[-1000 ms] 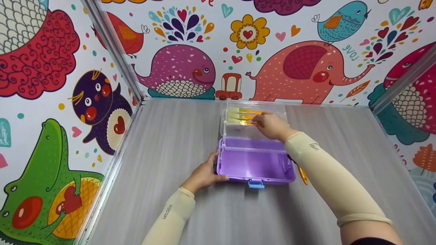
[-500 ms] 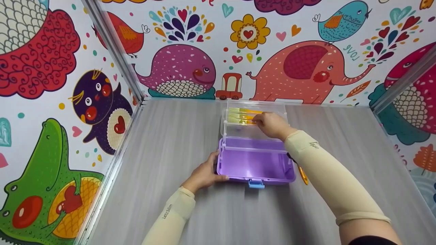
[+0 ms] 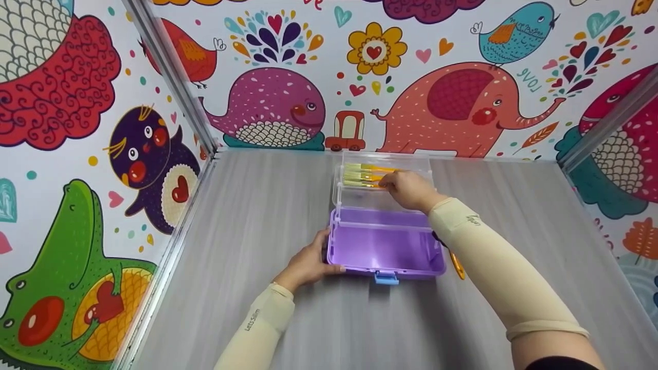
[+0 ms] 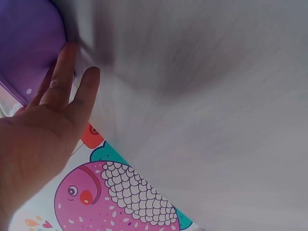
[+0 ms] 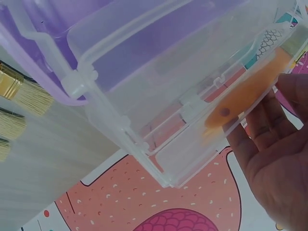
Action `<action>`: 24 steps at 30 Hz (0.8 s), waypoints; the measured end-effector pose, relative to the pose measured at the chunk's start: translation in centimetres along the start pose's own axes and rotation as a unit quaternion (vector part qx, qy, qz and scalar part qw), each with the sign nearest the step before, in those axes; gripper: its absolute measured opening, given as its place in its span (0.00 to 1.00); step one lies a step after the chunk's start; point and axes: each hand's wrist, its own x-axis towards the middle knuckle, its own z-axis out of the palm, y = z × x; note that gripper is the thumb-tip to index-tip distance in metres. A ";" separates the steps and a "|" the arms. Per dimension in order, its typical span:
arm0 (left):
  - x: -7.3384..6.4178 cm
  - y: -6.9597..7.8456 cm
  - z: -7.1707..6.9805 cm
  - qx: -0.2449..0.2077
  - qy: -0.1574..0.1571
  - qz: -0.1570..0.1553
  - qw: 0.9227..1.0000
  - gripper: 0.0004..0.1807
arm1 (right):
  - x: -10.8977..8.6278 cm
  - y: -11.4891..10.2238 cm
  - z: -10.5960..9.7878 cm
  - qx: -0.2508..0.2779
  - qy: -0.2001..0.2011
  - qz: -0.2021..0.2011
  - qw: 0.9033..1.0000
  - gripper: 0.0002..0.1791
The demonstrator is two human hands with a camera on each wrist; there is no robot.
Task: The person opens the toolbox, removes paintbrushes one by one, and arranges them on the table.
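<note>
A purple box [image 3: 385, 249] with a blue latch [image 3: 386, 278] stands on the table, its clear lid and tray raised at the back. Several paintbrushes [image 3: 355, 174] with pale bristles and orange handles lie side by side in the clear tray [image 3: 360, 198]. My right hand [image 3: 411, 189] pinches the orange handle of the nearest brush there; the right wrist view shows an orange handle [image 5: 250, 91] against the fingers and the translucent wall. My left hand [image 3: 307, 263] rests at the box's front left corner, thumb on the front rim, fairly straight fingers [image 4: 62, 77] against the side.
More brushes [image 5: 33, 96] lie on the grey table to the right of the box; in the head view one orange handle [image 3: 457, 265] shows beside my right forearm. Printed walls [image 3: 272, 103] close off the back and sides, and the lid reaches close to the back wall.
The nearest brush in the tray has turned and settled slightly against the others, its metal band glinting less. Both hands and the box stay nearly in place.
</note>
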 end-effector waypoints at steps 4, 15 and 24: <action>0.0 0.0 0.0 -0.001 -0.003 -0.005 1.000 0.58 | 0.0 0.0 0.0 0.000 0.003 0.004 1.000 0.11; -0.1 0.0 -0.1 -0.006 -0.006 -0.006 1.000 0.58 | 0.0 -0.2 0.0 -0.016 0.017 0.001 1.000 0.13; 0.0 0.0 0.0 -0.003 -0.002 -0.004 1.000 0.58 | 0.0 -0.2 0.1 -0.026 0.012 0.004 1.000 0.13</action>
